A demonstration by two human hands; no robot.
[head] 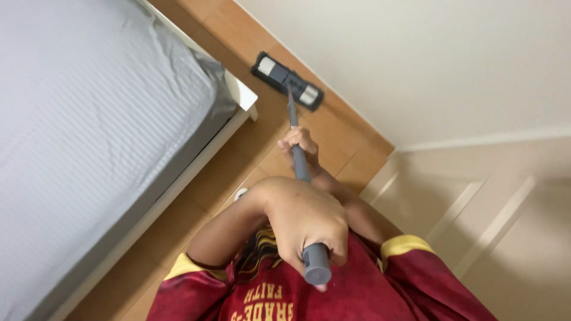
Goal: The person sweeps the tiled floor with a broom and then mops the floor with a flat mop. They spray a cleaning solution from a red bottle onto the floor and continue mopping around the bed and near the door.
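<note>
The person holds a long grey mop pole (295, 151) with both hands. The image is turned, so which hand is which I judge from the arms. The left hand (306, 223) is close to the camera, at the thick upper end of the pole; its fingers (339, 246) are wrapped fully around the round grey grip, closed tight on it. The right hand (300, 145) is lower on the pole, nearer the floor, and its fingers are also curled shut around the thin shaft.

The pole goes down to a flat rectangular mop head, black with two pale grey pads (287, 81). The head lies flat on the wooden floor of light brown boards (324, 139), just beside the foot of the cream wall (416, 65).

To the other side stands a bed with a grey ribbed sheet (89, 119) on a white frame (241, 95); the corner of the frame is near the mop head but does not touch it. The floor strip between bed and wall is narrow. A pale panelled door (499, 226) is beside the person. The person wears a dark red shirt with yellow sleeve bands (380, 291); it has yellow letters on the chest.
</note>
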